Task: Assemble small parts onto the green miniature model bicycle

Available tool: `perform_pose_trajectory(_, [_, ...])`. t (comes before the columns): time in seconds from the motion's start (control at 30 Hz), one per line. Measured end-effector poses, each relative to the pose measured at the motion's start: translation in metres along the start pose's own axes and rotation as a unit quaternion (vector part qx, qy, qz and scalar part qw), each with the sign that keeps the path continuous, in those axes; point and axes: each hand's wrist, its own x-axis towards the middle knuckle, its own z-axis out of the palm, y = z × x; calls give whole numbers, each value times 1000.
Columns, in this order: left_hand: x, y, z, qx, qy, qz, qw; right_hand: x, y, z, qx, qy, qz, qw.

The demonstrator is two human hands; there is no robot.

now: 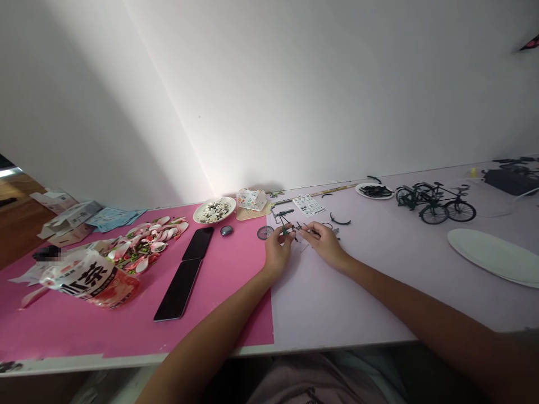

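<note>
My left hand (pixel 278 251) pinches a dark green model bicycle frame (pixel 285 214) above the table, near the seam between the pink and pale covers. Close on its right, my right hand (pixel 325 242) has thumb and fingers closed on a small dark bicycle part, meeting the frame or nearly so. I cannot make out the exact shape of that part behind the fingers. A loose spoked wheel (pixel 265 232) is just left of my left hand. Curved black pieces (pixel 340 220) lie beyond my right hand, with a printed sheet (pixel 309 205) behind.
Assembled model bicycles (pixel 435 205) stand at right, near a plate of black parts (pixel 376 191) and a white oval plate (pixel 497 255). Leftward are two black phones (pixel 179 292), a plastic bag (pixel 95 280), pink-and-white pieces (pixel 143 241) and a plate of small pieces (pixel 214 211).
</note>
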Motion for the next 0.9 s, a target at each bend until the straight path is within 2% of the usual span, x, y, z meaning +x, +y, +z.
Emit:
perform_pose_trajectory(0.27, [0, 0, 0, 1, -5, -2, 1000, 2, 5, -1, -7, -11, -7, 1000])
perform_pose_trajectory(0.63, [0, -3, 1, -5, 3, 12, 1000, -1, -6, -1, 21, -26, 10, 999])
perform_pose_trajectory(0.9, [0, 0, 1, -5, -2, 5, 1000, -1, -5, -1, 18, -22, 15, 999])
